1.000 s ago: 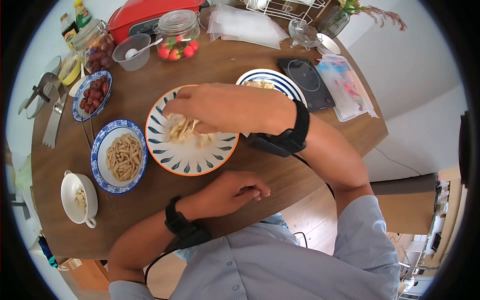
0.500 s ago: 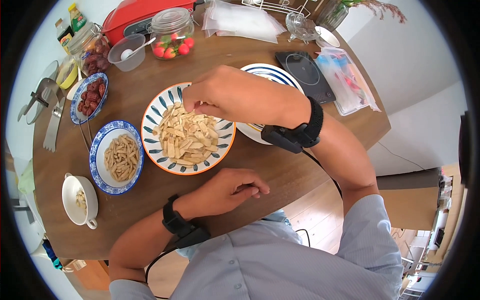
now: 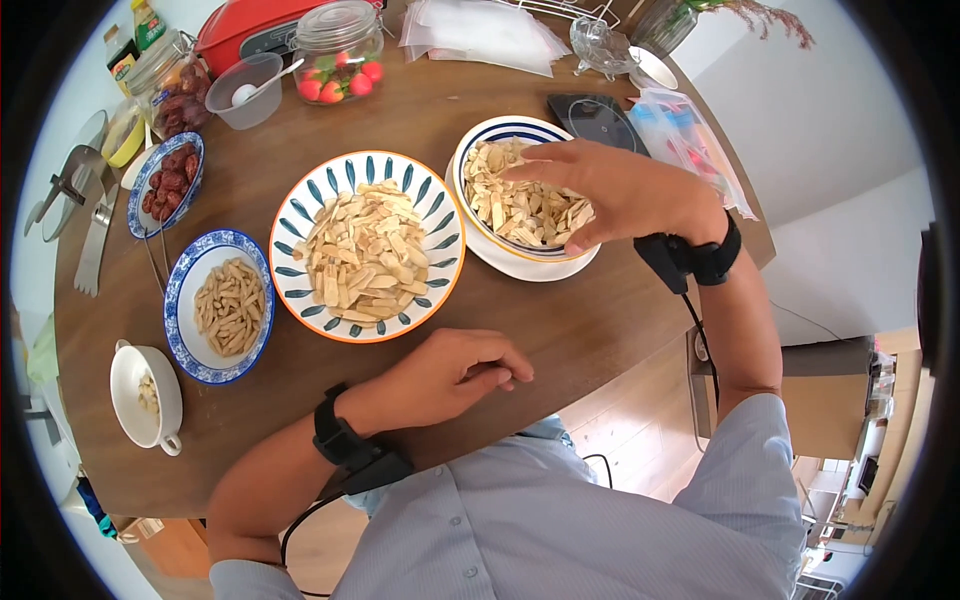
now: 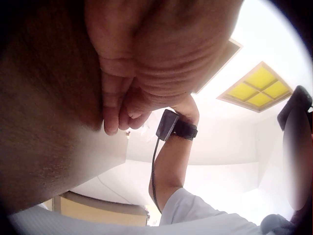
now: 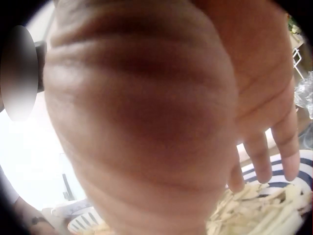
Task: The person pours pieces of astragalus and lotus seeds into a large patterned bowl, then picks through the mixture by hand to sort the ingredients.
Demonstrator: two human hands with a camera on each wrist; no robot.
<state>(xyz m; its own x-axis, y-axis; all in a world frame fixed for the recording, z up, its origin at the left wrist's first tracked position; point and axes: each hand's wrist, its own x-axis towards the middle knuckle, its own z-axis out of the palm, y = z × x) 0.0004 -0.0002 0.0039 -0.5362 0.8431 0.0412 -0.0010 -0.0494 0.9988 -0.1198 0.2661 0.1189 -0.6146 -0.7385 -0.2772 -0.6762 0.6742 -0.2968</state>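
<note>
Pale dried slices (image 3: 525,205) lie in a white ceramic bowl with blue bands (image 3: 508,127), beneath the open, empty right hand (image 3: 635,190); the left hand (image 3: 425,382), loosely curled and empty, is at the brown wooden desk (image 3: 570,320)

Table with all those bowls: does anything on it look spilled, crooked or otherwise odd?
Nothing stands out: pale slices lie inside both the orange-rimmed bowl and the blue-striped bowl, each bowl stands upright, and no spill shows.
</note>
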